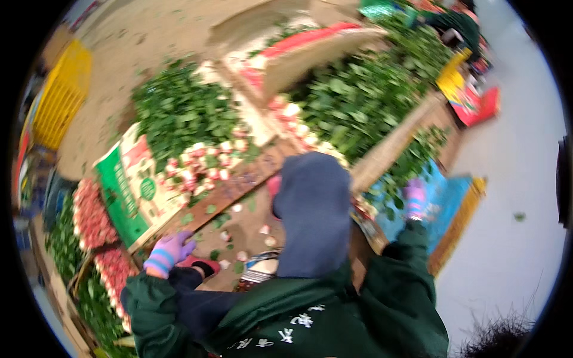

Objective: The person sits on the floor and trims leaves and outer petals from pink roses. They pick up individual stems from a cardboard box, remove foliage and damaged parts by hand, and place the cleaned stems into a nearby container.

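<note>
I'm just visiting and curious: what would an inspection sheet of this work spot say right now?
Surface: a wooden board, littered with leaf scraps and cut bits.
Job's things: heaps of leafy greens and red radishes, piled on cardboard.
Clutter: a green cardboard box and a blue sheet.
Hands: both wear purple gloves. The left hand is beside a red thing; the right hand is at a bunch of greens. The picture is too blurred to show a grip.
Cables: nothing seen.
Surroundings: a yellow crate on a dirt floor and more greens behind.
</note>
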{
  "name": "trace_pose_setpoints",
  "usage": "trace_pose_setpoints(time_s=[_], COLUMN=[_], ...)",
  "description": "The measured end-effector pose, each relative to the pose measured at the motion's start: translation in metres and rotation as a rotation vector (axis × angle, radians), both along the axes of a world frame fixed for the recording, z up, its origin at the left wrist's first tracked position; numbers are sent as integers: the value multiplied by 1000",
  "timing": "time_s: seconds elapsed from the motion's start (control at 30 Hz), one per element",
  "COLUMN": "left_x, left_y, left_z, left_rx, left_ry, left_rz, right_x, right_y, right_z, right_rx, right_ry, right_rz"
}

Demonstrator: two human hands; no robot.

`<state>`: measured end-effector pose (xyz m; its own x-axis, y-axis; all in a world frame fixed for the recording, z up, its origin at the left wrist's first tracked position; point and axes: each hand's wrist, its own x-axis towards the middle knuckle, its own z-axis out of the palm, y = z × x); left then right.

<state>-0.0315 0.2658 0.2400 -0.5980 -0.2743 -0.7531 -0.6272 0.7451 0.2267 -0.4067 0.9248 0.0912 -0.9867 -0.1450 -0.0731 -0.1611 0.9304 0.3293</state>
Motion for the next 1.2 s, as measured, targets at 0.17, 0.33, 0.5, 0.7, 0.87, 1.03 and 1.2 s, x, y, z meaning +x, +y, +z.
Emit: trace_pose_setpoints(time_s=[0.17,0.33,0.5,0.7,0.87,1.03,1.2], left_x=[-27,-33,-50,-39,-32,-30,-26], left_y=[-26,-30,-35,-53,-60,-59,-46], left_z=[8,15,16,3,3,6,4], left_rx=[-104,-202,-156,-155,-139,-135,-145], left_ry=[227,251,383,257,274,240,368], left_rz=[-118,-205,-238,-174,-150,-126,-137], right_x=[-26,-3,-55,-54,-40,-75,-48], right_y=[-205,-467,-629,-687,-713,-737,-720], right_z=[210,260,98,-109,-119,-72,95], right_rx=[-1435,-1141,-374,-838,-798,-292,-1086], right_ry=[419,-144,-700,-846,-986,-977,-1195], right_rz=[161,856,574,-37,-122,162,267])
